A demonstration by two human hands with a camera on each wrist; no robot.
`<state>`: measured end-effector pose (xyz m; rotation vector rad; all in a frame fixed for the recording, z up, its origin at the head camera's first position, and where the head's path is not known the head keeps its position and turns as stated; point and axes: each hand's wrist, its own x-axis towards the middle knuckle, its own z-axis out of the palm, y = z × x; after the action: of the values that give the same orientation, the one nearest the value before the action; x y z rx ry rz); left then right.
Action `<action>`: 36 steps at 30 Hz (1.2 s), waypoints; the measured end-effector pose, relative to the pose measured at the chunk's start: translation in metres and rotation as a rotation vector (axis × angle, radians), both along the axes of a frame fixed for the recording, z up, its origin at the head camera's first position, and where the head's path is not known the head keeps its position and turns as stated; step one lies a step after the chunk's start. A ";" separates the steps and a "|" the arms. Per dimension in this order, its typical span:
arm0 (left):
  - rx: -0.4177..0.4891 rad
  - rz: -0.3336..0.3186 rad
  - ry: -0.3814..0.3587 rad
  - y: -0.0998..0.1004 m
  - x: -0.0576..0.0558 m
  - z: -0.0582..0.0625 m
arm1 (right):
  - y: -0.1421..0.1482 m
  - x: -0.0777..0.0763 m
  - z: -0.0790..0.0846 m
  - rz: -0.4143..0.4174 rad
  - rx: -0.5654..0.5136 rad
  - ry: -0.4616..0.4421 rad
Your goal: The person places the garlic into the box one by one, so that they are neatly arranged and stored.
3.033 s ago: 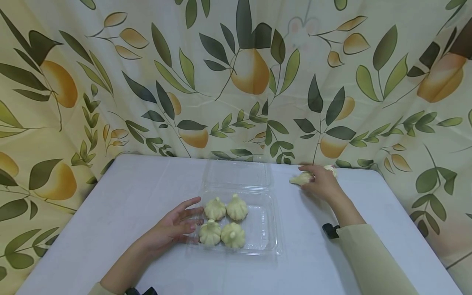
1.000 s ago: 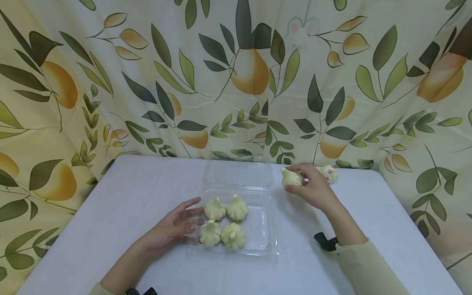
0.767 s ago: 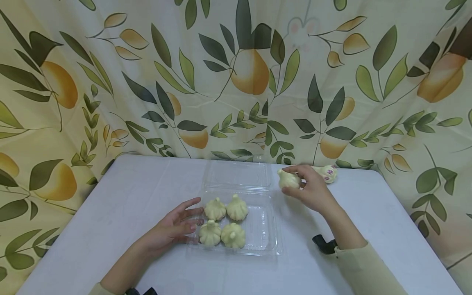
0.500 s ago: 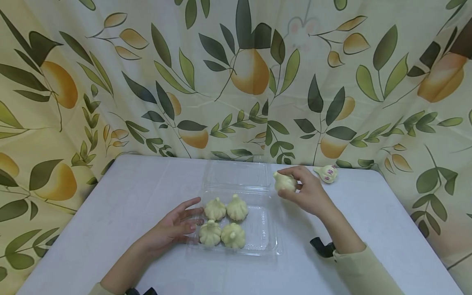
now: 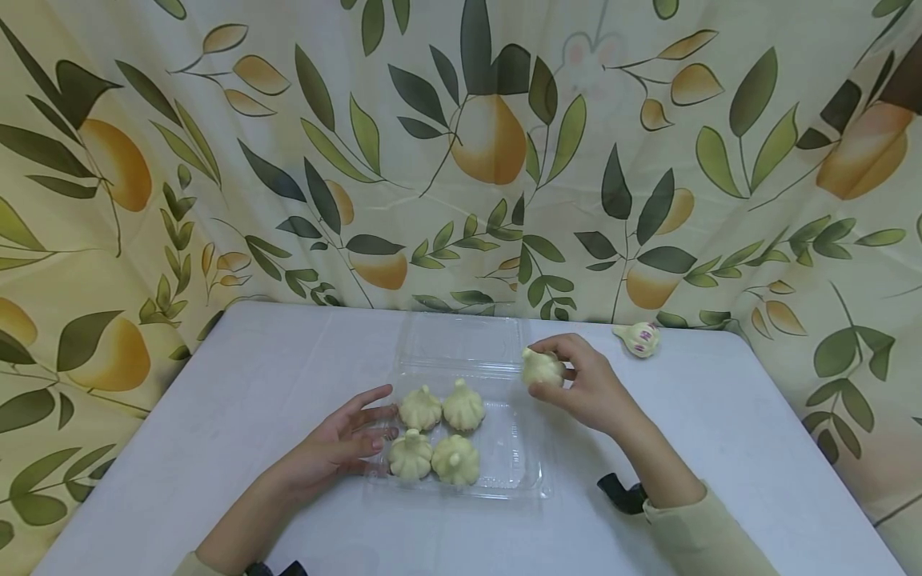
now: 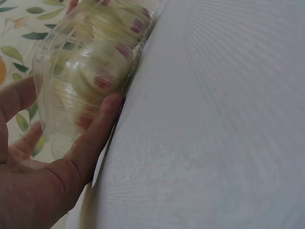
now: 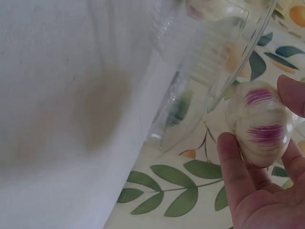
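My right hand (image 5: 587,388) pinches a pale garlic bulb (image 5: 542,369) between thumb and fingers, above the right rim of a clear plastic clamshell box (image 5: 507,448). Purple streaks mark the held garlic bulb (image 7: 262,121) in the right wrist view, where the right hand (image 7: 267,195) cups it from below. Several garlic bulbs (image 5: 455,460) sit in the left part of the box. My left hand (image 5: 338,440) rests against the box's left side with fingers spread. Up close, the left hand's thumb (image 6: 97,136) lies along the box's lower wall.
One more garlic bulb (image 5: 639,339) with purple marks lies at the table's back right. The box's lid (image 5: 463,340) is folded back flat toward the curtain (image 5: 403,160). A white cloth covers the table (image 5: 288,360).
My right hand has lifted a garlic bulb from the back right and carried it left and nearer, to the box's edge. Another bulb there is now uncovered. The left hand has stayed put.
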<state>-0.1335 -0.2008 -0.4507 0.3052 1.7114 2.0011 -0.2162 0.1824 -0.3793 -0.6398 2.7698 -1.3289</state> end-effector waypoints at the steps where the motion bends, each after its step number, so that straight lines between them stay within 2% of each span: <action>1: -0.002 0.001 -0.001 0.000 0.000 0.000 | -0.001 0.001 0.000 0.007 -0.005 0.003; 28: -0.001 0.000 -0.010 0.001 0.001 0.001 | -0.024 0.015 -0.009 0.139 0.016 0.082; 36: 0.013 -0.013 0.010 0.000 0.000 0.000 | -0.029 0.017 -0.013 0.153 0.073 0.123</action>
<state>-0.1332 -0.2010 -0.4508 0.3302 1.6990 2.0057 -0.1992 0.1532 -0.3922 -0.9380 2.7798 -1.1923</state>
